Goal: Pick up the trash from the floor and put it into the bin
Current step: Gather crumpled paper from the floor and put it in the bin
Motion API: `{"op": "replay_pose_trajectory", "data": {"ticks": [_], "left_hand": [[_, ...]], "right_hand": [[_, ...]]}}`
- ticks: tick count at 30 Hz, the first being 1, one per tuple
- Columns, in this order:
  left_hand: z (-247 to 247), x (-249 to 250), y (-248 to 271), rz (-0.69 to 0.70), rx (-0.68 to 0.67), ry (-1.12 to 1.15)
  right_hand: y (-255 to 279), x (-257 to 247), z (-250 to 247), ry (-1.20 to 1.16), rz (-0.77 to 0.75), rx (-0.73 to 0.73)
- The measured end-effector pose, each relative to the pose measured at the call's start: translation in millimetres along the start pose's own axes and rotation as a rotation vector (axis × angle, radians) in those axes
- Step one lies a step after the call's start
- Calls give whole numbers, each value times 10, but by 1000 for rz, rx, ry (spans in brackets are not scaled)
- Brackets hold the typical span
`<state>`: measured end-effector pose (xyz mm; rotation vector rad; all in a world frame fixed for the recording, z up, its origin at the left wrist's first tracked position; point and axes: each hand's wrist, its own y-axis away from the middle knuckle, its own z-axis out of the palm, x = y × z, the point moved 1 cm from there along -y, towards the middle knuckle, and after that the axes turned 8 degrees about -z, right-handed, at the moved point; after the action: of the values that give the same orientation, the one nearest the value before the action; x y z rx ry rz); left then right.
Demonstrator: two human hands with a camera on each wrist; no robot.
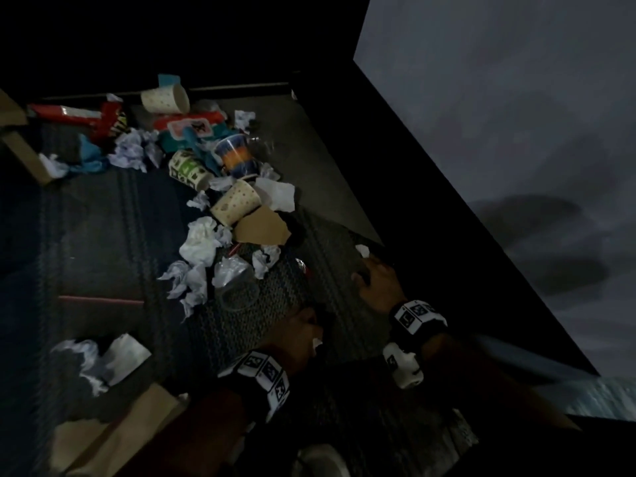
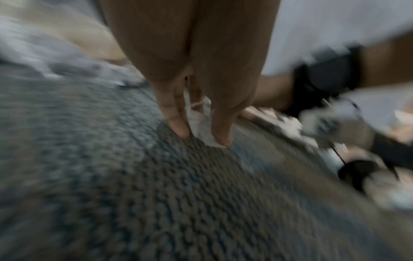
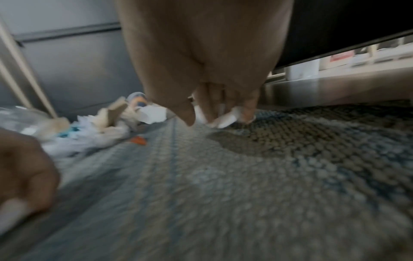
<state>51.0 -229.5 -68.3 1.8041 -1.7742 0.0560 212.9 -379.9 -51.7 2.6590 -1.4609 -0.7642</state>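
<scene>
Trash lies in a strip across the woven rug (image 1: 330,256): paper cups (image 1: 235,203), crumpled white paper (image 1: 199,241), red wrappers (image 1: 86,118) and a torn cardboard piece (image 1: 263,227). My left hand (image 1: 303,328) hangs low over the rug and pinches a small white paper scrap (image 2: 198,120) between thumb and fingers (image 2: 182,130). Further right, my right hand (image 1: 373,275) is down at the rug's edge, its fingers curled round another white scrap (image 3: 228,120). No bin shows clearly in any view.
A dark furniture edge and a grey panel (image 1: 499,132) border the rug on the right. Brown paper or cardboard (image 1: 103,432) lies at the bottom left, with more crumpled paper (image 1: 103,359) above it. A clear plastic cup (image 1: 237,294) lies ahead of my left hand.
</scene>
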Motion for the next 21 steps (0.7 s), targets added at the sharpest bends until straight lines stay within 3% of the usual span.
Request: {"op": "replay_pose_trajectory", "data": {"ticks": [6,11,16,21], "left_hand": [[-183,-320,196,-73,75,387],[-522,-723,475,-135,263,678],[-1108,-1051,907,-102,568,624],[-1769,-1518,1445,-345,847,633]], "right_hand": [[176,-181,45,-150,-217,74],[217,-576,166,-437,-186,10],[-30,-1333,17,-612,-367,-140],[-372,-2500,-310,-719,-581,-218]]}}
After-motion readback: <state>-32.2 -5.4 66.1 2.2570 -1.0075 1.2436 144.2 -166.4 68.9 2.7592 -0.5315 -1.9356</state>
